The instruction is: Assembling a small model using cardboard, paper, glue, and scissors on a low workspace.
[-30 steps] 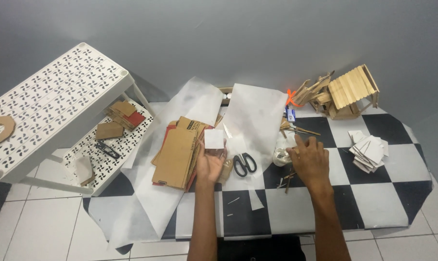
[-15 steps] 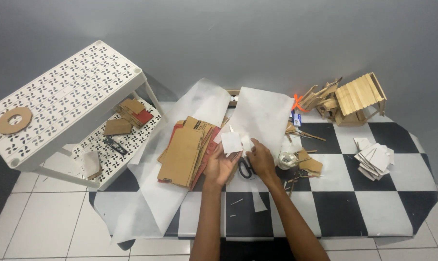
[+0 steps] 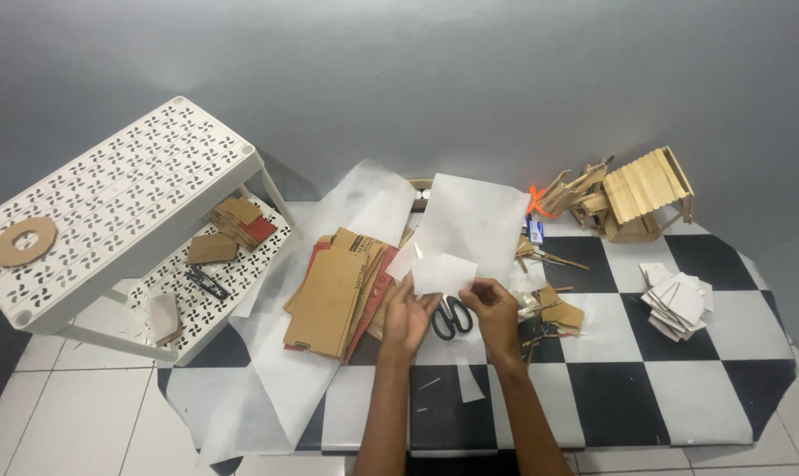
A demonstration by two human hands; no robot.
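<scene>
Above the checkered mat (image 3: 646, 388), we hold a white card (image 3: 443, 271) by its lower edge, left hand (image 3: 408, 319) and right hand (image 3: 494, 313) both pinching it, seemingly lining it up for a fold or trim, which calls for steady fingers. Scissors (image 3: 451, 317) lie just below, cardboard (image 3: 333, 291) to the left, and stick scraps (image 3: 549, 313) crowd the right.

Open squares near, clutter beyond

The black-and-white checkered mat (image 3: 681, 397) lies bare toward the near right; brown cardboard sheets (image 3: 333, 295), black-handled scissors (image 3: 452, 317) and a stack of white paper squares (image 3: 677, 300) crowd the far side.
</scene>
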